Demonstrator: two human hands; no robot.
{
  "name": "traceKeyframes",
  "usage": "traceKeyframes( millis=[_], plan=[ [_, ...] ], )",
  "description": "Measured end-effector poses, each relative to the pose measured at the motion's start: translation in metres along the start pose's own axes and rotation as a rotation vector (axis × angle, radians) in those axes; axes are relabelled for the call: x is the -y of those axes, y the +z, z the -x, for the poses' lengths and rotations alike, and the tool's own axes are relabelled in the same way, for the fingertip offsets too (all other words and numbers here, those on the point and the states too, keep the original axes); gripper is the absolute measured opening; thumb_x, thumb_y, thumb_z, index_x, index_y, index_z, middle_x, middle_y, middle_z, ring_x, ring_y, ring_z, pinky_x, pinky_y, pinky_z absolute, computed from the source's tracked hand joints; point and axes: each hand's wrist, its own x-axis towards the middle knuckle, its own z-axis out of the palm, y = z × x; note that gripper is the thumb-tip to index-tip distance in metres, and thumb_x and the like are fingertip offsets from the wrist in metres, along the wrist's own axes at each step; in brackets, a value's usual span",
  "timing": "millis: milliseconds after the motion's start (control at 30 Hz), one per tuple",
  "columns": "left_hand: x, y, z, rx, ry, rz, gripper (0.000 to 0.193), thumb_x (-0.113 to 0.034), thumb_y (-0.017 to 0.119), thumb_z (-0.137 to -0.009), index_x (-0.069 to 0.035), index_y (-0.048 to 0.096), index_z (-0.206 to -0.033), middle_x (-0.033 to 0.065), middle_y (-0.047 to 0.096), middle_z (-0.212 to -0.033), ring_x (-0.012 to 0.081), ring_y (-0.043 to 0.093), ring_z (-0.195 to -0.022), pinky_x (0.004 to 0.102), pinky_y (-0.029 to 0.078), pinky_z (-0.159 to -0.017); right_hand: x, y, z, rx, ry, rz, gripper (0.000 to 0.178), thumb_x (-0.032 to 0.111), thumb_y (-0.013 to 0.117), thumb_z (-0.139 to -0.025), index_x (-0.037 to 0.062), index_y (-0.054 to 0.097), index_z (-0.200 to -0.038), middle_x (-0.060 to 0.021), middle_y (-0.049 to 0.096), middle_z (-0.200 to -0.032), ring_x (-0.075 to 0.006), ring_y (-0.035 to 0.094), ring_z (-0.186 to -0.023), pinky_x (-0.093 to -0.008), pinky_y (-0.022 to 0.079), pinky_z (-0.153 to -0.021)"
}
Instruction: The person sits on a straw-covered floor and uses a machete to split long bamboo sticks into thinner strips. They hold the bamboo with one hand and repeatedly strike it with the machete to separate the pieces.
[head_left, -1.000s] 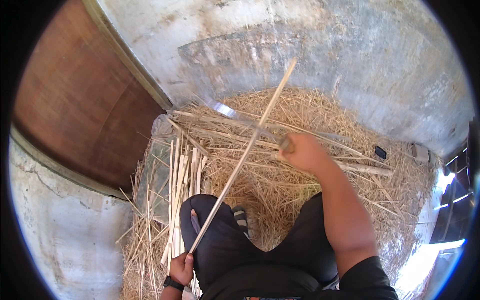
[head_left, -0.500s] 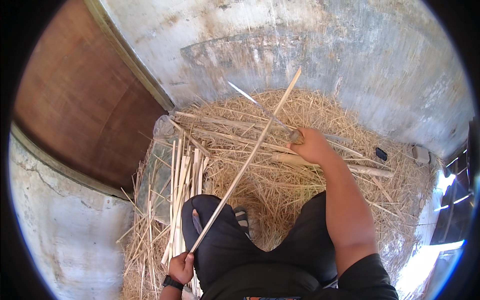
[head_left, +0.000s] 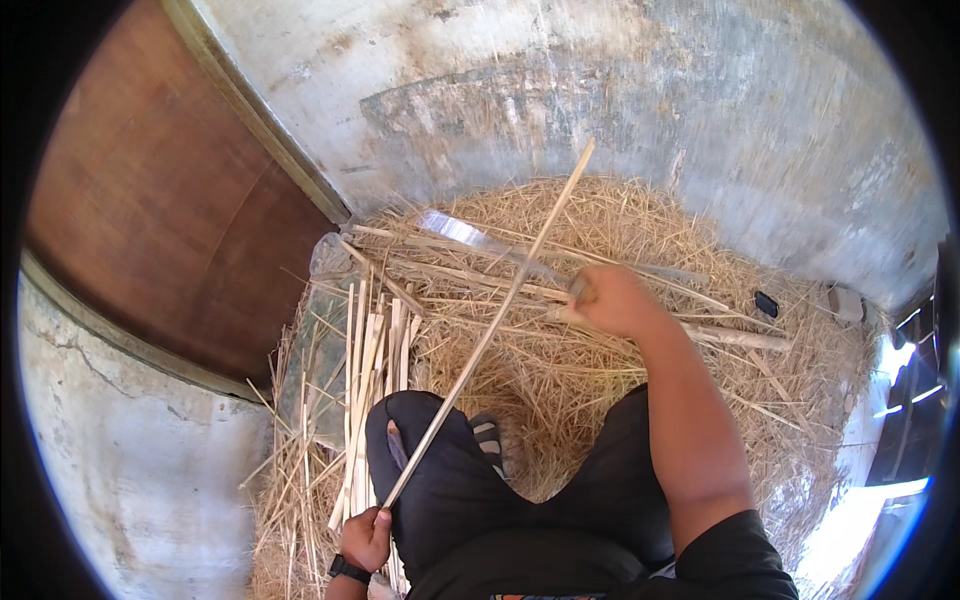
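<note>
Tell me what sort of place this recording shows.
Probably a rough outdoor or shed work spot for splitting cane: a straw heap on a worn concrete floor, cut strips piled beside a brown door.

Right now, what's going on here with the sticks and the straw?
A person sits on a straw pile by a concrete wall. The left hand grips the low end of a long thin cane that slants up across the knee. The right hand holds a knife against the cane, blade pointing left. Cut strips lie beside the left leg.
</note>
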Motion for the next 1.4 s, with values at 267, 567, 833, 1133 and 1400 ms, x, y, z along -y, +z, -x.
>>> traceKeyframes(
  millis=[267, 567, 833, 1133, 1400],
  plan=[
    [0.013, -0.008, -0.003, 0.198, -0.171, 0.311, 0.057, -0.048, 0.045, -0.105, -0.001, 0.059, -0.074, 0.0025, 0.051, -0.059, 0.0134, 0.047, -0.056, 0.0328, 0.04, -0.055, 0.025, 0.027, 0.019, 0.147, -0.312, 0.123, 0.028, 0.028, 0.075, -0.081, 0.008, 0.072, -0.101, -0.0155, 0.071, -0.086, -0.0325, 0.069, -0.081, -0.0443, 0.054, -0.075],
    [0.007, -0.007, -0.004, 0.153, -0.109, 0.211, 0.056, -0.045, 0.043, -0.106, -0.001, 0.058, -0.075, 0.0024, 0.052, -0.061, 0.013, 0.046, -0.057, 0.0319, 0.041, -0.056, 0.009, 0.012, -0.005, -0.075, 0.027, -0.034, 0.027, 0.023, 0.073, -0.081, 0.0069, 0.071, -0.103, -0.0159, 0.072, -0.09, -0.0323, 0.07, -0.085, -0.0448, 0.055, -0.079],
    [0.018, -0.01, -0.01, 0.277, -0.25, 0.328, 0.059, -0.046, 0.041, -0.107, -0.003, 0.057, -0.071, 0.0014, 0.05, -0.059, 0.012, 0.046, -0.057, 0.0314, 0.04, -0.056, 0.026, 0.035, 0.019, 0.149, -0.284, 0.145, 0.024, 0.024, 0.074, -0.079, 0.0116, 0.072, -0.099, -0.0148, 0.072, -0.089, -0.0332, 0.069, -0.085, -0.0452, 0.054, -0.076],
    [0.012, 0.0, 0.0, 0.085, -0.061, 0.157, 0.056, -0.046, 0.046, -0.104, 0.002, 0.06, -0.078, 0.0093, 0.054, -0.058, 0.0185, 0.051, -0.055, 0.0362, 0.043, -0.056, 0.006, 0.003, -0.003, -0.13, 0.084, -0.122, 0.033, 0.026, 0.075, -0.083, 0.0044, 0.07, -0.107, -0.0178, 0.072, -0.093, -0.0331, 0.07, -0.089, -0.0421, 0.055, -0.079],
    [0.022, -0.004, -0.005, 0.221, -0.193, 0.327, 0.06, -0.047, 0.042, -0.106, -0.001, 0.057, -0.071, 0.0022, 0.051, -0.058, 0.0122, 0.046, -0.055, 0.0318, 0.04, -0.054, 0.031, 0.031, 0.023, -0.007, -0.12, -0.075, 0.033, 0.032, 0.073, -0.086, 0.0058, 0.069, -0.105, -0.0154, 0.072, -0.088, -0.033, 0.07, -0.086, -0.0429, 0.054, -0.077]
  ],
)
